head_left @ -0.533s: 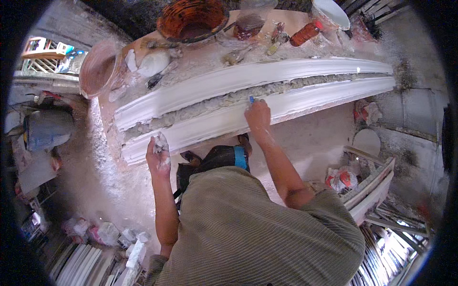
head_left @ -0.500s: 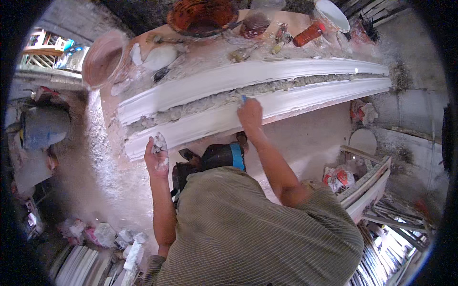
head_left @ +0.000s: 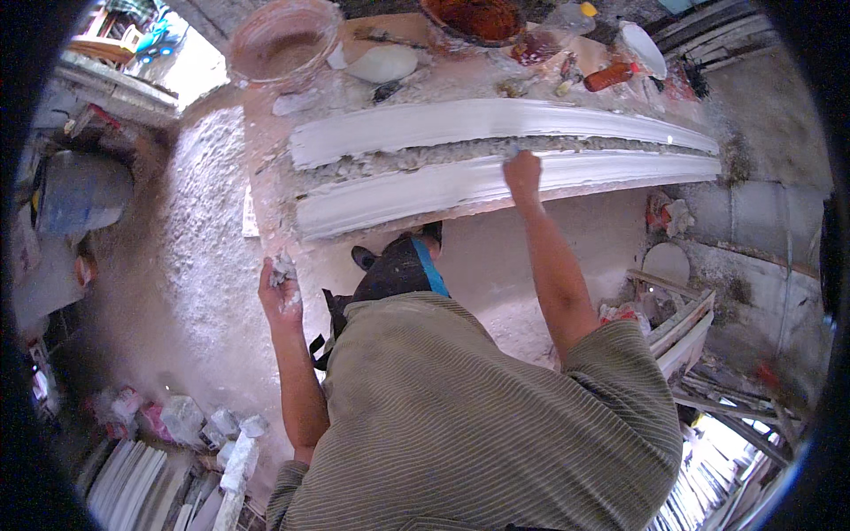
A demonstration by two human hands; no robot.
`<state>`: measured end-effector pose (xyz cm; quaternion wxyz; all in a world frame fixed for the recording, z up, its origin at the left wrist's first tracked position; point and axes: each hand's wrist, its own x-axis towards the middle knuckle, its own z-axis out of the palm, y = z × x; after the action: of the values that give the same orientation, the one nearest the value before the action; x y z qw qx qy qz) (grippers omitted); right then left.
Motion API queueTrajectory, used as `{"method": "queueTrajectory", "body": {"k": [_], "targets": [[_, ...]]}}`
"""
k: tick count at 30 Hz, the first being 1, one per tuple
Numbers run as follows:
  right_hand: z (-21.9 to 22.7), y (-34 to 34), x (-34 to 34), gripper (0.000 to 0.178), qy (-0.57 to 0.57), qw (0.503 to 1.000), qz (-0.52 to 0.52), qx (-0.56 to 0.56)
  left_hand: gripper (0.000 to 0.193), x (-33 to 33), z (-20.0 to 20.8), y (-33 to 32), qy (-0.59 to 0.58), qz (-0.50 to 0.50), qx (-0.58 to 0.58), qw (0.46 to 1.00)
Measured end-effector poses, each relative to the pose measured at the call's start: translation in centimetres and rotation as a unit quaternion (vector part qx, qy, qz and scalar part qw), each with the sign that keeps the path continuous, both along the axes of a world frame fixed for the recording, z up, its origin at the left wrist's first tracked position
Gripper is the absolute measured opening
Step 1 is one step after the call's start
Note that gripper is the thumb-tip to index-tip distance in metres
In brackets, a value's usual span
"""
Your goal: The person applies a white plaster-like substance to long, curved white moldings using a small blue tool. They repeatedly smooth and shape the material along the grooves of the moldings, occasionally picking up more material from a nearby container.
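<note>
Two long white moulded strips, which look like plaster, lie side by side on the bench: a far strip [head_left: 425,126] and a near strip [head_left: 398,195]. A rough grey-white band [head_left: 416,157] runs between them. My right hand [head_left: 524,173] is closed at the near strip's inner edge, beside the rough band. A small blue tool [head_left: 511,154] pokes out of its fingers; the rest is hidden. Off the near strip's left end, my left hand [head_left: 280,296] is raised, its fingers curled around a lump of white paste [head_left: 282,268]. White smears cover its palm.
Along the bench's far side stand a dusty basin [head_left: 283,75], a reddish-brown bowl [head_left: 474,22], a white bowl [head_left: 644,51] and an orange-red bottle [head_left: 609,77]. A wooden frame [head_left: 677,332] stands at right. White slabs [head_left: 133,478] lean at lower left.
My right hand has moved rightward along the near strip with the blue tool. My left hand, still holding the paste, is now farther from the strip's left end. The whole view has shifted.
</note>
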<state>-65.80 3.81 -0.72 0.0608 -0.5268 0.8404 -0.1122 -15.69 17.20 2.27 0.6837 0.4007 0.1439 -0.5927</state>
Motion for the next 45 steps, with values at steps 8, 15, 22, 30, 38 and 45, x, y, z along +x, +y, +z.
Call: {"method": "queueTrajectory", "body": {"k": [8,15,22,30,38,45], "targets": [[1.2,0.4,27.2,0.024,-0.123,0.959,0.244,0.078,0.017,-0.3,-1.0,0.8,0.054,-0.060,-0.018,0.997],[1.1,-2.0,36.2,0.026,-0.178,0.930,0.313,0.072,0.015,-0.5,1.7,-0.5,0.059,-0.116,-0.010,0.991],[0.5,0.5,25.6,0.032,-0.052,0.958,0.271,0.076,0.012,0.4,1.4,1.2,0.025,-0.006,0.020,0.999],[2.6,-1.9,37.8,0.015,-0.194,0.944,0.256,0.079,0.030,1.3,-3.1,-0.9,0.040,-0.097,-0.038,0.994],[6.6,6.4,35.7,0.025,-0.114,0.780,0.562,-0.252,0.038,1.2,-3.5,-6.6,-0.007,-0.126,-0.043,0.991],[3.3,1.4,34.5,0.017,-0.189,0.911,0.366,0.007,0.018,4.2,-1.4,-7.2,0.041,-0.140,-0.184,0.972]]}}
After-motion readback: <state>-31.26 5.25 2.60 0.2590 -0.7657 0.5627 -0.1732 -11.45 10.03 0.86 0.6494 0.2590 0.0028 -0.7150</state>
